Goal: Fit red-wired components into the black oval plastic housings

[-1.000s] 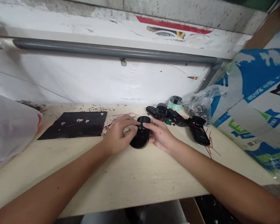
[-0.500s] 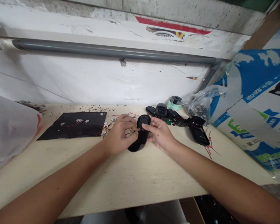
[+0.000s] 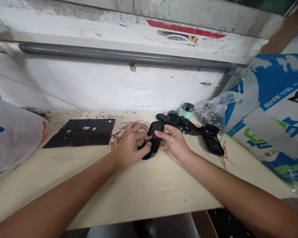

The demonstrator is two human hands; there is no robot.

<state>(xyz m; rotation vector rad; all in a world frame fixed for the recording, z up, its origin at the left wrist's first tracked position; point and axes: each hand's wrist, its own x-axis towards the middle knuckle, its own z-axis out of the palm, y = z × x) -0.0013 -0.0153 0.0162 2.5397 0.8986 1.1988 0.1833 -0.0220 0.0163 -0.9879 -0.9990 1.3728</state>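
Observation:
A black plastic casing [image 3: 154,147] with an oval, ridged upper end is held just above the table, between my two hands. My right hand [image 3: 175,142] grips its right side, thumb on the front face and fingers behind. From the left, my left hand [image 3: 132,143] is closed on the casing, index fingertip and thumb at its left edge. Whether a small part sits between those fingertips is hidden. Close behind my left hand lie small metal contact pieces [image 3: 113,140] and thin red wires.
A black sheet [image 3: 72,137] with a few metal pieces lies left. More black casings [image 3: 213,143] with red wires [image 3: 225,157] lie right, near a tape roll [image 3: 187,112] and a plastic bag of small parts [image 3: 211,115]. A white bag [image 3: 12,142] stands left, a printed carton [image 3: 275,125] right.
The casing has turned slightly more upright. My left thumb and index finger have moved from a pinch near its middle to a wider hold at its left edge. The view has shifted slightly.

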